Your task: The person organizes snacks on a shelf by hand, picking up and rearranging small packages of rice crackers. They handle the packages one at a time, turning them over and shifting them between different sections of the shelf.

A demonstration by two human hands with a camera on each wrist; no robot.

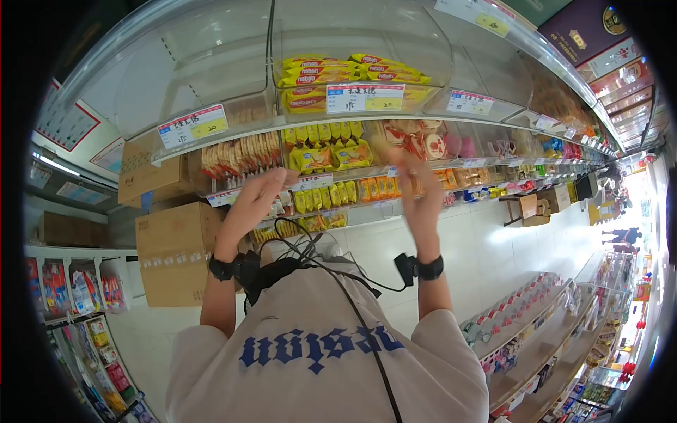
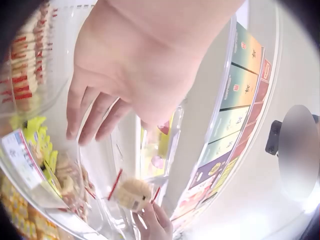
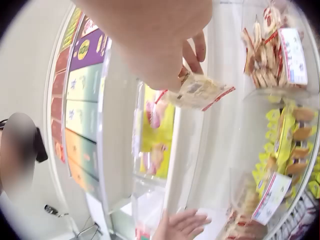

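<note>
My right hand pinches a flat, pale round cracker packet in clear wrapping with red sealed ends. In the left wrist view the same cracker packet shows a small dark label. My left hand holds nothing, its fingers spread and fairly straight. From the head view, the left hand is in front of a row of wrapped round crackers. Between the hands are yellow cake packs in a bin. Similar red-edged packets fill the bin behind the right hand.
Yellow nabati wafer packs stand in the clear bin above, behind price tags. Cardboard boxes are stacked at the left. Another shelf unit stands at the lower right. A cable runs down over the shirt.
</note>
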